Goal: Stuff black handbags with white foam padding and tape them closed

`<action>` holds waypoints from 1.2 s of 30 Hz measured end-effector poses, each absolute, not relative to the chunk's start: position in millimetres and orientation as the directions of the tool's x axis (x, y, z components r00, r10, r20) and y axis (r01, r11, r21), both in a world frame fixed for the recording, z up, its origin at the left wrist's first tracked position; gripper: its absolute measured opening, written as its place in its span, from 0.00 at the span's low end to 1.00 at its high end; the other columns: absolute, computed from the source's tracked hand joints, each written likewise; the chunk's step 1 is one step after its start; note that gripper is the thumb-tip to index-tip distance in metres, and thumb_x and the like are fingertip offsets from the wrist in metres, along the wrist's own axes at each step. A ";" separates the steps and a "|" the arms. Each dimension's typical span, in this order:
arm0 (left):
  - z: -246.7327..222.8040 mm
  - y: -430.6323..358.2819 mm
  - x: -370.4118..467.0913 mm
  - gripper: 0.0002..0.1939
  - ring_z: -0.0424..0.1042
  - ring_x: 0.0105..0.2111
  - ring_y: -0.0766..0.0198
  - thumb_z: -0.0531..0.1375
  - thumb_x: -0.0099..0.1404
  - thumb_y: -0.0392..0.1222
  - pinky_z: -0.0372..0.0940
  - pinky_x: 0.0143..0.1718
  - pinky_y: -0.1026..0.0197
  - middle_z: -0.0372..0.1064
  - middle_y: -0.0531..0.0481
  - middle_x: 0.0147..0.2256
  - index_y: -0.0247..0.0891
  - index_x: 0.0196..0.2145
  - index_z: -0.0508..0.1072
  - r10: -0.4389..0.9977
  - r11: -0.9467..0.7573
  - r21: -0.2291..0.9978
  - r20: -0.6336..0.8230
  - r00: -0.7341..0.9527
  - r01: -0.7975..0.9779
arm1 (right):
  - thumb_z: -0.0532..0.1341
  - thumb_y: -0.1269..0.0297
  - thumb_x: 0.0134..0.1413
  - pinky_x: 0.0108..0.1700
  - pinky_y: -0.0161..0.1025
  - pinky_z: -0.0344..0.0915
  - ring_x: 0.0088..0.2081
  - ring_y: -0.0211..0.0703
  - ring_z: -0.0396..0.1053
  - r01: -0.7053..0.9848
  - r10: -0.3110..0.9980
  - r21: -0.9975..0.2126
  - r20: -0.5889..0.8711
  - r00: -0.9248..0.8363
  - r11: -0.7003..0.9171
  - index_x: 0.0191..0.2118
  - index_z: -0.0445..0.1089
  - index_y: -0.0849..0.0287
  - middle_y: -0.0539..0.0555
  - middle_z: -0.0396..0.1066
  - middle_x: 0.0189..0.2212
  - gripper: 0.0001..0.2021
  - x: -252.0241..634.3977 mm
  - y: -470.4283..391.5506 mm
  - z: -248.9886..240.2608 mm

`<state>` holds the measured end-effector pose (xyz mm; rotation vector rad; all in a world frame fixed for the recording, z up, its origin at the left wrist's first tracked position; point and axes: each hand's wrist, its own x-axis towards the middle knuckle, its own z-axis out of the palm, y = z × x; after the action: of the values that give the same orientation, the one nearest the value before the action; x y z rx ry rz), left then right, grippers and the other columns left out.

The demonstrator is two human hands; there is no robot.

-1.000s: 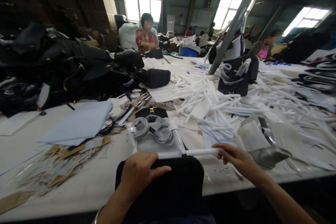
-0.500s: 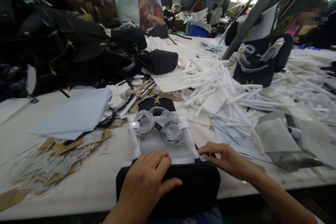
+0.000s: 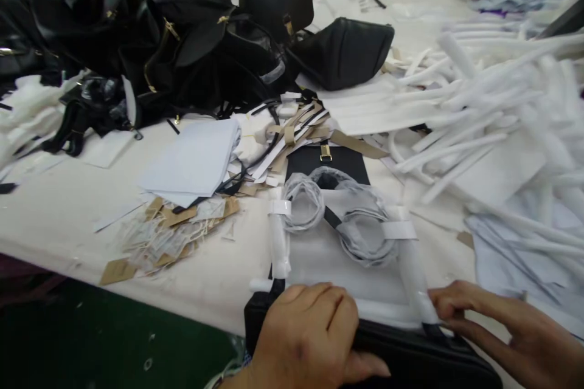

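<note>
A black handbag (image 3: 424, 355) lies at the table's near edge, its base towards me and its flap (image 3: 326, 167) with a gold clasp spread away from me. White sheeting covers its middle. Coiled straps in clear film (image 3: 305, 203) rest on that, between two white-wrapped handle sides, one at the left (image 3: 280, 240) and one at the right (image 3: 413, 276). My left hand (image 3: 310, 334) is curled over the bag's near edge, thumb on the black side. At the right corner, the fingers of my right hand (image 3: 506, 325) pinch the bag beside the handle's end; the fingertips are partly hidden.
Black bags (image 3: 182, 30) are heaped at the back left. White sheets (image 3: 191, 155) and brown tags (image 3: 173, 234) lie left of the handbag. White foam tubes (image 3: 483, 115) pile up on the right. Green floor (image 3: 114, 328) shows beyond the table edge.
The view has swung down and to the left, so the people and windows are out of sight. Both hands stay at the handbag, the right one still at its right corner.
</note>
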<state>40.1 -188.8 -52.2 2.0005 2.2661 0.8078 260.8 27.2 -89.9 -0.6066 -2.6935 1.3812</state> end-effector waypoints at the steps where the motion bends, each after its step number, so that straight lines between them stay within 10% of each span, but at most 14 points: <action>1: -51.2 -188.4 39.3 0.29 0.77 0.31 0.60 0.47 0.71 0.63 0.65 0.32 0.58 0.76 0.50 0.31 0.35 0.37 0.73 0.936 0.058 0.387 0.299 -0.185 0.920 | 0.67 0.57 0.54 0.37 0.31 0.75 0.35 0.47 0.79 0.310 0.364 -0.792 -0.119 -0.924 0.527 0.33 0.76 0.50 0.53 0.79 0.33 0.04 260.3 26.6 -87.8; 10: -54.6 -181.3 28.7 0.23 0.72 0.24 0.58 0.53 0.68 0.63 0.62 0.29 0.57 0.72 0.53 0.24 0.40 0.34 0.73 0.981 0.106 0.276 0.130 -0.146 0.955 | 0.57 0.62 0.65 0.50 0.37 0.71 0.47 0.43 0.75 0.388 0.368 -0.779 -0.218 -0.904 0.493 0.39 0.75 0.53 0.55 0.77 0.43 0.09 262.0 19.2 -65.1; 17: -72.2 -170.2 19.6 0.19 0.76 0.28 0.55 0.60 0.63 0.63 0.61 0.27 0.61 0.77 0.53 0.28 0.45 0.37 0.75 0.987 0.155 0.171 -0.061 -0.147 0.973 | 0.59 0.53 0.62 0.63 0.53 0.61 0.62 0.55 0.63 0.480 0.575 -0.741 -0.156 -0.803 0.469 0.66 0.59 0.50 0.58 0.64 0.62 0.28 272.9 -32.5 -57.6; 23: -69.6 -168.1 17.2 0.21 0.77 0.30 0.54 0.54 0.68 0.63 0.62 0.28 0.61 0.77 0.50 0.28 0.45 0.39 0.76 0.963 0.271 0.203 -0.077 -0.260 0.941 | 0.58 0.56 0.64 0.56 0.49 0.65 0.50 0.50 0.70 0.454 0.719 -0.773 0.005 -0.695 0.444 0.52 0.69 0.53 0.57 0.74 0.47 0.15 241.1 -46.0 -98.5; 30: -79.6 -176.9 52.0 0.19 0.70 0.54 0.53 0.56 0.70 0.35 0.62 0.58 0.46 0.71 0.44 0.54 0.43 0.57 0.70 0.952 0.027 0.177 0.297 -0.079 0.984 | 0.59 0.55 0.61 0.51 0.47 0.65 0.45 0.49 0.71 0.417 0.763 -0.787 0.103 -0.639 0.455 0.47 0.70 0.56 0.56 0.74 0.41 0.13 232.9 -41.0 -102.5; 36: -91.1 -182.3 67.6 0.21 0.72 0.51 0.57 0.52 0.67 0.26 0.67 0.57 0.48 0.74 0.47 0.51 0.42 0.52 0.74 0.905 -0.024 0.370 0.402 -0.137 0.929 | 0.60 0.48 0.58 0.57 0.51 0.63 0.52 0.55 0.71 0.440 0.868 -0.865 -0.010 -0.496 0.242 0.56 0.67 0.57 0.60 0.75 0.49 0.25 259.9 -65.5 -105.8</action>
<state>67.6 -182.3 -91.1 2.0903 2.2227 0.9049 259.9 -65.5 -105.8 -1.1916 -2.0405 1.1833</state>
